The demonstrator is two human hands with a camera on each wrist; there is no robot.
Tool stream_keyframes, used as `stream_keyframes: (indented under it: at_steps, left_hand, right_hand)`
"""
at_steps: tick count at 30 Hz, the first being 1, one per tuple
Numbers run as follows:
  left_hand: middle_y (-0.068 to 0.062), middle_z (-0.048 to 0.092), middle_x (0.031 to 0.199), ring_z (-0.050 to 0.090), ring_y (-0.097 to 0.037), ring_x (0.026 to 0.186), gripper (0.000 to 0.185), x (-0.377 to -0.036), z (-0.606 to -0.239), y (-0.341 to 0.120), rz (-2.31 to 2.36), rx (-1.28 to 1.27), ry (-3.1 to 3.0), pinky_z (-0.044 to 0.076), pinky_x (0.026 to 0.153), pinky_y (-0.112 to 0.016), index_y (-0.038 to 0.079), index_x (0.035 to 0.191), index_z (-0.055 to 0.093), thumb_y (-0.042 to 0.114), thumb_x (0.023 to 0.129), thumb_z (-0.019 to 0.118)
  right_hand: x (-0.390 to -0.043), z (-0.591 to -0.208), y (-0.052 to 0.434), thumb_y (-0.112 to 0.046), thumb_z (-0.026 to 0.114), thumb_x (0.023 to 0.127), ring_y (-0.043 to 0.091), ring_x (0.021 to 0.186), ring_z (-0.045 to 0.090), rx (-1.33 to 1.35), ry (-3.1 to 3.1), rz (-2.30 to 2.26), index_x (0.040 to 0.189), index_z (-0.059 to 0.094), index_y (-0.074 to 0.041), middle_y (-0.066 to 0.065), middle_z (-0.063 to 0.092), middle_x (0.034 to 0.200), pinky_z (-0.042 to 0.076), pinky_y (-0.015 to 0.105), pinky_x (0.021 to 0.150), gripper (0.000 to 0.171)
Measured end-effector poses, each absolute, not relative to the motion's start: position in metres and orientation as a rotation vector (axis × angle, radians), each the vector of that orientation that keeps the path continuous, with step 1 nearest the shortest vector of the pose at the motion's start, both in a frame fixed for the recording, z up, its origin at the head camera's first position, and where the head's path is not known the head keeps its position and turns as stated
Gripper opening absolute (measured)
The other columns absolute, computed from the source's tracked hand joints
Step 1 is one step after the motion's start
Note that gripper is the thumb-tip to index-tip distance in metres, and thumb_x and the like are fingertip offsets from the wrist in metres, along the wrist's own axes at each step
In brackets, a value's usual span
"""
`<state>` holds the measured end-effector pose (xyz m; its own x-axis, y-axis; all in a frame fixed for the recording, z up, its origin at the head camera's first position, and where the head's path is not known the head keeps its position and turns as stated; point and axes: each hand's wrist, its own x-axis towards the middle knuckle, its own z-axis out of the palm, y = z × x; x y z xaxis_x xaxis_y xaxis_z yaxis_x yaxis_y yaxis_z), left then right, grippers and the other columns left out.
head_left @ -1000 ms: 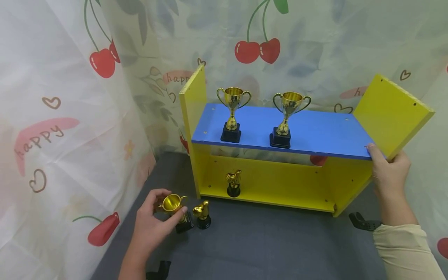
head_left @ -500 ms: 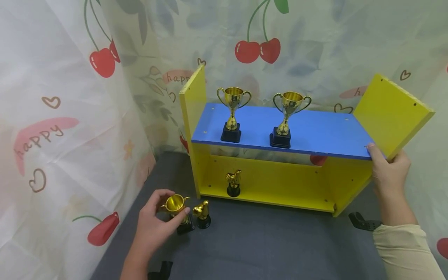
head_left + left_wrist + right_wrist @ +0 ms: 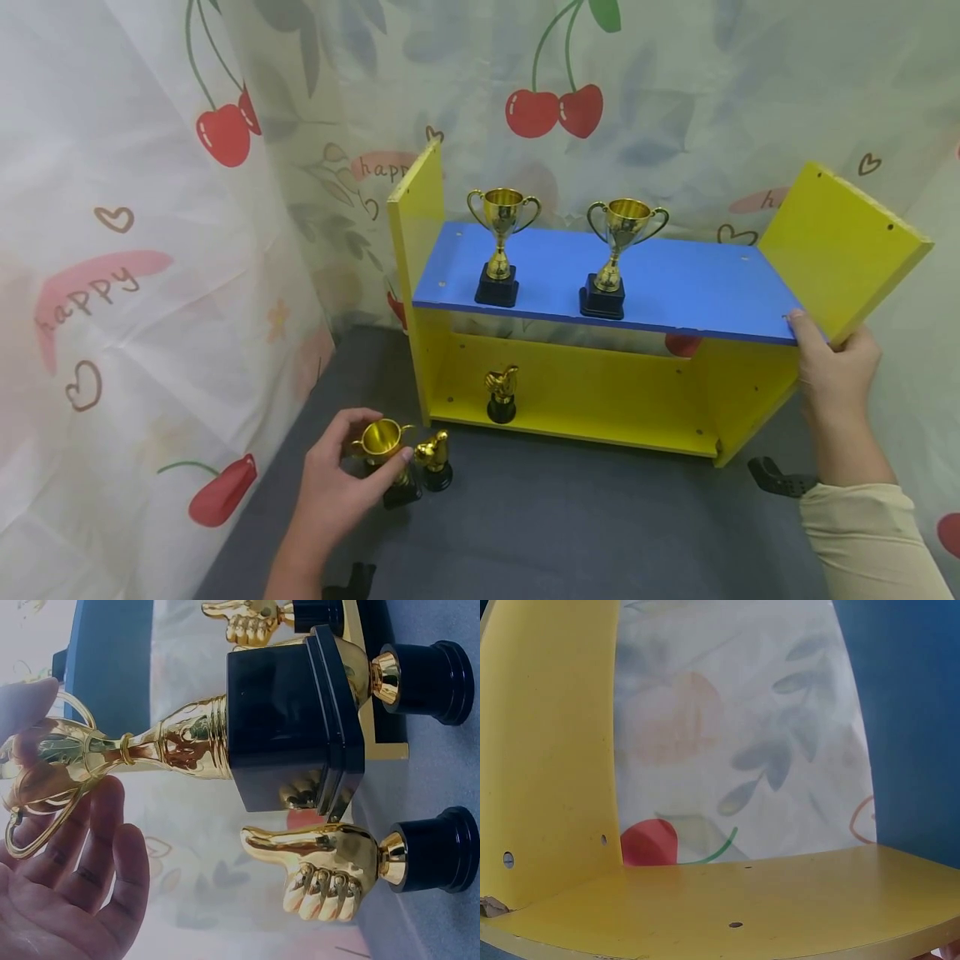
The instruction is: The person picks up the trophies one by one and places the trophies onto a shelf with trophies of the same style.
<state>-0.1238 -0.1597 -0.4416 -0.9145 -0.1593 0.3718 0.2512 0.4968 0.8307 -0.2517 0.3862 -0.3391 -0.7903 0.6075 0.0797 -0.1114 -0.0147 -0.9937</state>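
Around you hangs a pale curtain (image 3: 135, 250) printed with cherries and hearts, and under everything lies a dark grey surface (image 3: 570, 517).

At the far left, your left hand (image 3: 341, 483) curls its thumb and fingers round the bowl of a small gold cup trophy (image 3: 384, 454). Its black base sits low against the surface, so the grip at the top looks meant to steady or lift it. The left wrist view shows your fingers (image 3: 82, 862) under the cup's handle. I judge the hold light, more a pinch than a fist.

Just beside it on the right stands a gold thumbs-up trophy (image 3: 434, 461), touching or nearly touching the cup's base; I cannot tell which.

Further right is the yellow shelf unit (image 3: 600, 392). A second thumbs-up trophy (image 3: 501, 393) stands on its lower board, near the left wall. On the blue shelf (image 3: 675, 283) above stand two tall cup trophies (image 3: 501, 246), well apart and upright.

At the far right, your right hand (image 3: 832, 375) grips the front corner where the blue shelf meets the tilted yellow side panel (image 3: 840, 242). This likely keeps the loose panel from leaning further out.
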Motion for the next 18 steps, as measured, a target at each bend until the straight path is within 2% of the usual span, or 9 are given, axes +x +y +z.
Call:
stream_keyframes:
  at_steps: [6, 18]
  left_hand:
    - [0.011, 0.07, 0.113, 0.068, -0.012, 0.097, 0.052, -0.1241, -0.4394, -0.1555, -1.414, -0.09, -2.333, 0.059, 0.08, -0.028, 0.022, 0.123, 0.065, 0.022, 0.082, 0.095]
    - [0.013, 0.07, 0.112, 0.067, -0.008, 0.095, 0.051, -0.1256, -0.44, -0.1507, -1.392, -0.12, -2.338, 0.057, 0.078, -0.03, 0.021, 0.123, 0.066, 0.024, 0.081, 0.095]
  right_hand:
    - [-0.2526, -0.3396, 0.3866, -0.022, 0.077, 0.096, 0.007, 0.102, 0.054, -0.523, -1.762, 1.842, 0.119, 0.065, -0.021, -0.01, 0.057, 0.112, 0.046, 0.011, 0.079, 0.026]
    - [-0.253, -0.3401, 0.3875, -0.022, 0.077, 0.095, 0.008, 0.099, 0.054, -0.515, -1.75, 1.848, 0.116, 0.065, -0.02, -0.008, 0.058, 0.111, 0.046, 0.01, 0.077, 0.024]
